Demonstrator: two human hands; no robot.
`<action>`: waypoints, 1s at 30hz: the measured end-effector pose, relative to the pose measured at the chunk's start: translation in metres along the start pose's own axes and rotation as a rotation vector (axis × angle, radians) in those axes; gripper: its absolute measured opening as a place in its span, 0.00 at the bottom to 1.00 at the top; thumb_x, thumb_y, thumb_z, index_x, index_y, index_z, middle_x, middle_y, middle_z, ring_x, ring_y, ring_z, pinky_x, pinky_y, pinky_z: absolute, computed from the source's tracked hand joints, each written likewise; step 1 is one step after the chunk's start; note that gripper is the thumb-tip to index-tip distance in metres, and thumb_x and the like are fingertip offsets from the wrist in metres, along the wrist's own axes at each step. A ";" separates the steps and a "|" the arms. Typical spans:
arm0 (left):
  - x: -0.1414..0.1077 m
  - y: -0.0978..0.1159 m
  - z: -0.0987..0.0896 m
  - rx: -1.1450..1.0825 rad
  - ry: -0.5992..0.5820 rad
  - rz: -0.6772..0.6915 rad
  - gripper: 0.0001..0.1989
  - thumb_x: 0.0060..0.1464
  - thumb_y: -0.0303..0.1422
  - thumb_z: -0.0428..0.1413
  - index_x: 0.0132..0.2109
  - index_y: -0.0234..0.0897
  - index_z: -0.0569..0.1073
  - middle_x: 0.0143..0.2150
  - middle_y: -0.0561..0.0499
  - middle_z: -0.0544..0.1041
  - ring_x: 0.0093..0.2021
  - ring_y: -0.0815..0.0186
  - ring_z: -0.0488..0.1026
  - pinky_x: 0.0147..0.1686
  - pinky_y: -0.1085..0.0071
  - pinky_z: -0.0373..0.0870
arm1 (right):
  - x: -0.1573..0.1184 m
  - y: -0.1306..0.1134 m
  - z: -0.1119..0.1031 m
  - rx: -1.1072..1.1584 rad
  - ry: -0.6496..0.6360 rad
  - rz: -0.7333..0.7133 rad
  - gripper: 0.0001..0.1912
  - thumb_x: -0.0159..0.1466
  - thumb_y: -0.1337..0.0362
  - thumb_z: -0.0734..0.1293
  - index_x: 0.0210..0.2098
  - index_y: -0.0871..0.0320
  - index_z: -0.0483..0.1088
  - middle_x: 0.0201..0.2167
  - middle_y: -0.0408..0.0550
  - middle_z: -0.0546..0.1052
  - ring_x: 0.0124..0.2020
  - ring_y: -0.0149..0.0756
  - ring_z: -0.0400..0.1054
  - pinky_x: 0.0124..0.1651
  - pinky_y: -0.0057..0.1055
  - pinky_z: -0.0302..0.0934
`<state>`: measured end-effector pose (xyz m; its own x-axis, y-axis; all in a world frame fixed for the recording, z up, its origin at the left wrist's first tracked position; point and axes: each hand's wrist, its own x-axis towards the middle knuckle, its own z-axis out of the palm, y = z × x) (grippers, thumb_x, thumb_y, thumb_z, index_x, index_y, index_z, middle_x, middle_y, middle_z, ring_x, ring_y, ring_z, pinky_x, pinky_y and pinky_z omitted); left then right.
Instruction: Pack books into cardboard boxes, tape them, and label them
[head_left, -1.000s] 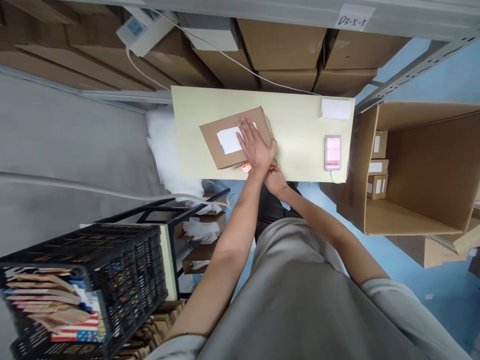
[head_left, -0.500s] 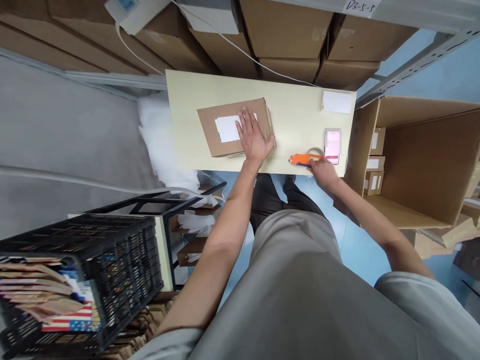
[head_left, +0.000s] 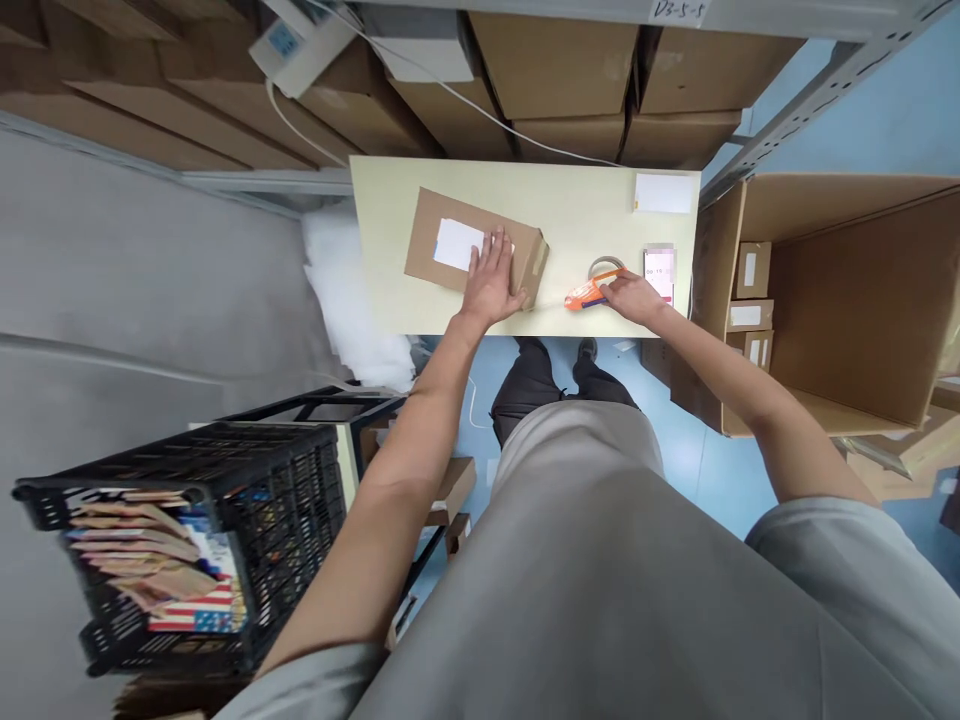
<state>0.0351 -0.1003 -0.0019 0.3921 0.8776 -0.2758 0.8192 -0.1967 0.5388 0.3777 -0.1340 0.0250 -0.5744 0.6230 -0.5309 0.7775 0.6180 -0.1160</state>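
A brown cardboard box point(head_left: 427, 232) with a white label point(head_left: 454, 244) lies turned at an angle on the pale table point(head_left: 390, 190). My left hand point(head_left: 491, 280) rests on its top near the right end, fingers spread and covering part of the label. To the right, my right hand point(head_left: 631, 296) is closed on the handle of an orange tape dispenser point(head_left: 583, 294), held low over the table near its front edge. The dispenser's grey roll point(head_left: 604, 266) shows behind it.
A phone point(head_left: 659, 270) and a white box point(head_left: 664, 193) are at the table's right end. Beyond stands a large open carton point(head_left: 847, 330) holding small boxes. Cartons fill the shelf behind. White wrapping point(head_left: 352, 290) hangs left; a black crate point(head_left: 289, 540) holds packets at lower left.
The cardboard box has turned clockwise, its right end now nearer me, with my left hand still on it. My right hand and the tape dispenser have moved slightly left.
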 end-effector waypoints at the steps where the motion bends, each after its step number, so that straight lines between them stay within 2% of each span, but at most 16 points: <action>1: -0.001 0.000 0.000 0.019 -0.016 0.011 0.57 0.64 0.49 0.62 0.88 0.31 0.45 0.90 0.34 0.41 0.90 0.40 0.33 0.86 0.36 0.29 | -0.002 0.002 0.000 -0.001 -0.006 -0.016 0.22 0.80 0.70 0.56 0.66 0.71 0.74 0.55 0.67 0.88 0.56 0.52 0.81 0.71 0.44 0.60; 6: -0.011 -0.008 -0.005 0.058 -0.071 0.065 0.58 0.63 0.44 0.61 0.88 0.30 0.42 0.90 0.33 0.39 0.90 0.40 0.33 0.86 0.35 0.31 | -0.006 0.007 -0.004 0.026 -0.036 -0.018 0.22 0.81 0.66 0.57 0.64 0.68 0.76 0.55 0.67 0.88 0.58 0.54 0.79 0.68 0.44 0.63; 13: -0.044 -0.036 -0.035 0.156 -0.196 0.134 0.54 0.63 0.32 0.59 0.88 0.27 0.42 0.90 0.30 0.40 0.90 0.39 0.34 0.86 0.34 0.35 | -0.016 0.035 -0.012 -0.027 -0.088 0.068 0.24 0.82 0.62 0.58 0.67 0.72 0.74 0.54 0.70 0.88 0.56 0.55 0.82 0.70 0.47 0.64; 16: -0.043 -0.046 -0.050 0.198 -0.250 0.178 0.54 0.60 0.27 0.57 0.87 0.26 0.42 0.90 0.31 0.41 0.90 0.40 0.35 0.86 0.34 0.37 | 0.003 0.027 -0.024 -0.029 -0.069 0.060 0.23 0.83 0.62 0.58 0.67 0.71 0.73 0.54 0.70 0.88 0.59 0.56 0.81 0.69 0.47 0.65; 19: -0.038 -0.060 -0.064 0.229 -0.303 0.218 0.57 0.55 0.22 0.57 0.88 0.29 0.44 0.90 0.35 0.44 0.90 0.43 0.34 0.86 0.34 0.36 | 0.039 0.009 -0.042 0.001 -0.062 0.070 0.25 0.83 0.60 0.59 0.68 0.72 0.72 0.58 0.72 0.86 0.62 0.58 0.79 0.70 0.48 0.64; 23: -0.034 -0.076 -0.079 0.237 -0.337 0.262 0.60 0.49 0.19 0.56 0.88 0.32 0.46 0.90 0.39 0.46 0.90 0.46 0.34 0.87 0.35 0.36 | 0.079 -0.006 -0.061 0.019 -0.083 0.093 0.26 0.83 0.60 0.58 0.70 0.74 0.70 0.59 0.74 0.85 0.62 0.57 0.79 0.73 0.49 0.62; 26: -0.033 -0.082 -0.084 0.209 -0.323 0.297 0.60 0.48 0.18 0.55 0.88 0.33 0.47 0.89 0.40 0.48 0.90 0.47 0.35 0.87 0.34 0.39 | 0.084 -0.005 -0.070 0.032 -0.104 0.106 0.25 0.83 0.61 0.58 0.69 0.73 0.71 0.60 0.73 0.85 0.65 0.56 0.77 0.74 0.48 0.61; 30: -0.032 -0.084 -0.085 0.158 -0.316 0.353 0.60 0.50 0.18 0.54 0.88 0.36 0.45 0.89 0.41 0.49 0.90 0.48 0.35 0.86 0.32 0.39 | 0.065 -0.006 -0.077 0.054 -0.175 0.132 0.25 0.82 0.59 0.61 0.69 0.68 0.73 0.63 0.69 0.84 0.66 0.56 0.77 0.75 0.48 0.62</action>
<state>-0.0814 -0.0751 0.0292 0.7442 0.5755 -0.3391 0.6577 -0.5428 0.5223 0.3166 -0.0604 0.0559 -0.4174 0.6010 -0.6816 0.8583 0.5070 -0.0785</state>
